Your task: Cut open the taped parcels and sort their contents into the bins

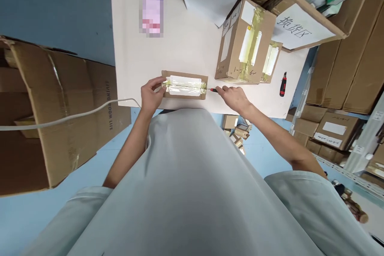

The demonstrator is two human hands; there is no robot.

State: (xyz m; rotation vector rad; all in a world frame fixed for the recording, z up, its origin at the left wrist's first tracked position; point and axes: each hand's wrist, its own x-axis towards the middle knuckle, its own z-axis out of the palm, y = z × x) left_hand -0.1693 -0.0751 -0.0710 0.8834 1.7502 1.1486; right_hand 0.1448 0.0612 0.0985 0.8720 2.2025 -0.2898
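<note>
A small flat cardboard box [184,85] lies at the front edge of the white table [132,60], with white labels and shiny tape along its top. My left hand [152,93] grips its left end, thumb and fingers on the near and far sides. At the other end, my right hand [232,97] is closed round a thin tool with a red and black handle [214,90]. The tool's narrow tip points left and meets or nearly meets the box's right edge.
A taped carton [244,44] and a smaller box [271,62] stand at the right. Beside them lies a red and black cutter [283,85]. A blurred pink item [152,10] is at the back left. A large open carton [66,116] and white cable [75,116] are left.
</note>
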